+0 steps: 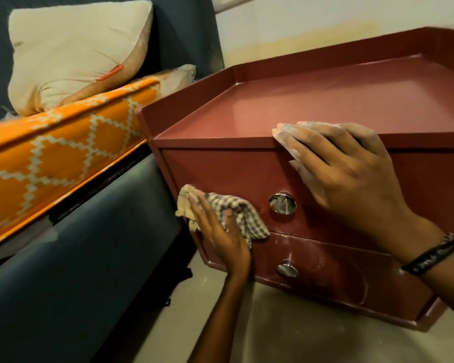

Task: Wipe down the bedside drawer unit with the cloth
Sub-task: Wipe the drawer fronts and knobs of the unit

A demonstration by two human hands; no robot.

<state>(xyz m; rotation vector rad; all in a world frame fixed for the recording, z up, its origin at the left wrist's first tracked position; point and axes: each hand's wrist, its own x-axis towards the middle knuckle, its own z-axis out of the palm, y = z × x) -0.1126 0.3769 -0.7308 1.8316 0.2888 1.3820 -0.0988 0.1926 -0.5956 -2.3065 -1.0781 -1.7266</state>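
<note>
Wiping under way on the bedside drawer unit [247, 169], standing on the floor at the right of the scene, just beside the bed. Pressing the checked cloth [236, 218] flat against the upper drawer front [220, 174] with the left hand [220, 231], fingers spread over the bunched fabric, at the left of the round metal knob [282, 203]. Bracing with the right hand [344, 169], open and empty, palm on the drawer front and fingers hooked over the near edge of the unit's top [351, 100]; pale dust showing on the fingertips. Judging progress as somewhere midway: top panel looking smooth and glossy, probably already wiped, though not certain from this view. Showing faint pale smears and arcs on the lower drawer front [338, 273] around its own knob [287, 269], so likely waiting for a pass. Leaving also the right part of the upper drawer, the raised rim along the far and side edges, and the unit's sides, which are out of sight. Sitting at the left, a mattress in an orange patterned cover [50, 163] on a dark upholstered bed frame [89, 258], with a cream pillow [76, 51] leaning against the dark headboard. Lying beneath, a pale floor [299, 323]; rising behind, a pale wall with yellowish staining.
</note>
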